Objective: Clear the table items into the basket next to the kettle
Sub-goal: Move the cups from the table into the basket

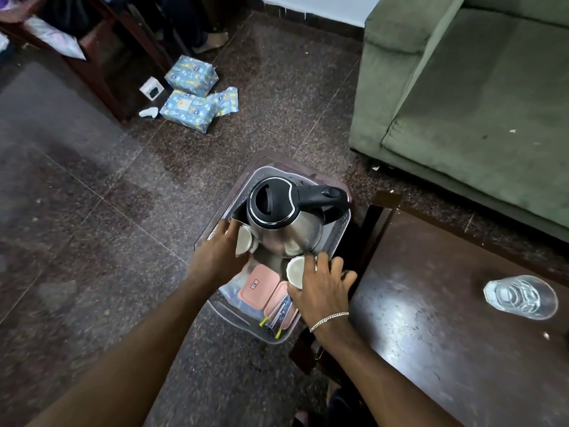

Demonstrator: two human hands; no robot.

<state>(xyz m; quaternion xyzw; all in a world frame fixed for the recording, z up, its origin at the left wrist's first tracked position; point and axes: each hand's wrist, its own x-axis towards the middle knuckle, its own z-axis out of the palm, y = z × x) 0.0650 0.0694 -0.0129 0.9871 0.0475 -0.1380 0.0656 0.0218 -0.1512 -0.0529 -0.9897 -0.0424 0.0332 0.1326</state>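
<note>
Clear basket (340,232) is sitting on the floor just left of the dark table (446,318), w/ its right rim touching or nearly touching the table's left edge. Steel kettle (284,215) is filling the basket's far half; pink lidded boxes (257,286) and sachets (281,315) are lying in the near half, so little open room is left inside.

Left hand (220,255) is curling around a white cup (244,240) at the basket's left rim, pressed beside the kettle. Right hand (321,288) is gripping another white cup (297,271) just near of the kettle, fingers spread over the right rim.

Glass (520,297) is standing at the table's right, well apart from both hands. Floor left of the basket is lying open.
</note>
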